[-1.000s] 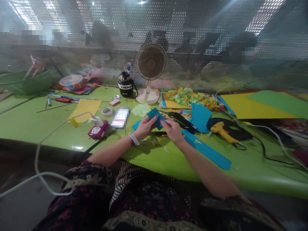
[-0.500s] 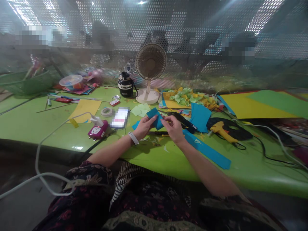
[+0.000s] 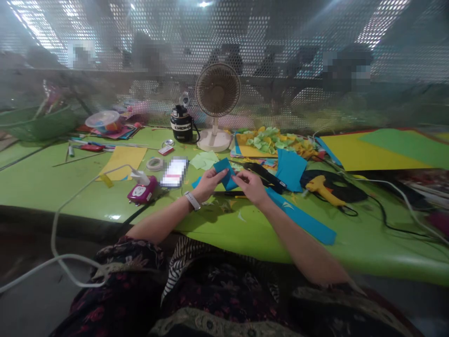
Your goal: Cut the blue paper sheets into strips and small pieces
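Over green table, left hand fingers pinch blue paper, partly hidden; right hand grip unclear.

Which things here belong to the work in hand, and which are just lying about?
In use: left hand, right hand, blue paper piece.
Lying about: blue paper strip, yellow glue gun, desk fan, black flask, tape roll.
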`<act>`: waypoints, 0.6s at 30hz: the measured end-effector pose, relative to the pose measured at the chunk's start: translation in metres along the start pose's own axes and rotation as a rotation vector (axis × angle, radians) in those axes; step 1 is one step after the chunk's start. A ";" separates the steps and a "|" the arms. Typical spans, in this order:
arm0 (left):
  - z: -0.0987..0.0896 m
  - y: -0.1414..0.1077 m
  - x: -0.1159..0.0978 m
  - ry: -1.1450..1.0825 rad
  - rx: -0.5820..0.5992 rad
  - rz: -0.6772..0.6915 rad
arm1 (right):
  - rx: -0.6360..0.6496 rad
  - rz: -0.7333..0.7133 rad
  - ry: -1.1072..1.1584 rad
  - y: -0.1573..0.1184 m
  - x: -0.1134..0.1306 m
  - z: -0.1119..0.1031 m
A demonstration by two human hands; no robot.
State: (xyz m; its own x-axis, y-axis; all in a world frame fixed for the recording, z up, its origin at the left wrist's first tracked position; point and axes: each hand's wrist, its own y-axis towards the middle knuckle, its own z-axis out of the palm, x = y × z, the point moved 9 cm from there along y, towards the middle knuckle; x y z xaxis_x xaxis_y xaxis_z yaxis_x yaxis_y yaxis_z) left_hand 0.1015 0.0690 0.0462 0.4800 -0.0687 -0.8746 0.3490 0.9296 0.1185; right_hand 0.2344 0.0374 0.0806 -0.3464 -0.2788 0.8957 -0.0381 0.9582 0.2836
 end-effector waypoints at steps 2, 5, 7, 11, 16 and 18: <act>0.001 0.000 -0.001 0.001 0.008 -0.003 | 0.006 -0.009 0.004 0.000 0.000 0.001; 0.003 0.000 -0.003 0.008 0.028 0.000 | 0.012 -0.007 0.004 0.001 -0.002 0.002; 0.003 0.000 -0.004 0.019 0.038 0.004 | 0.022 -0.001 -0.001 0.002 -0.003 0.003; 0.001 0.002 -0.004 0.052 0.060 -0.012 | 0.082 0.017 -0.013 0.003 -0.004 0.005; 0.002 0.002 -0.005 0.046 0.072 -0.038 | 0.164 0.099 0.043 0.000 -0.008 0.010; 0.004 0.001 -0.007 0.050 0.078 -0.044 | 0.205 0.136 0.087 -0.001 -0.010 0.014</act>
State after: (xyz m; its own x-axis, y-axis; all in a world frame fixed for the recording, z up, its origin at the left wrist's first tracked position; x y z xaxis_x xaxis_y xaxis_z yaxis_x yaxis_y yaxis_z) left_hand 0.1015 0.0690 0.0541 0.4228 -0.0884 -0.9019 0.4311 0.8950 0.1143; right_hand 0.2252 0.0404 0.0668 -0.2795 -0.1423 0.9495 -0.1886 0.9778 0.0910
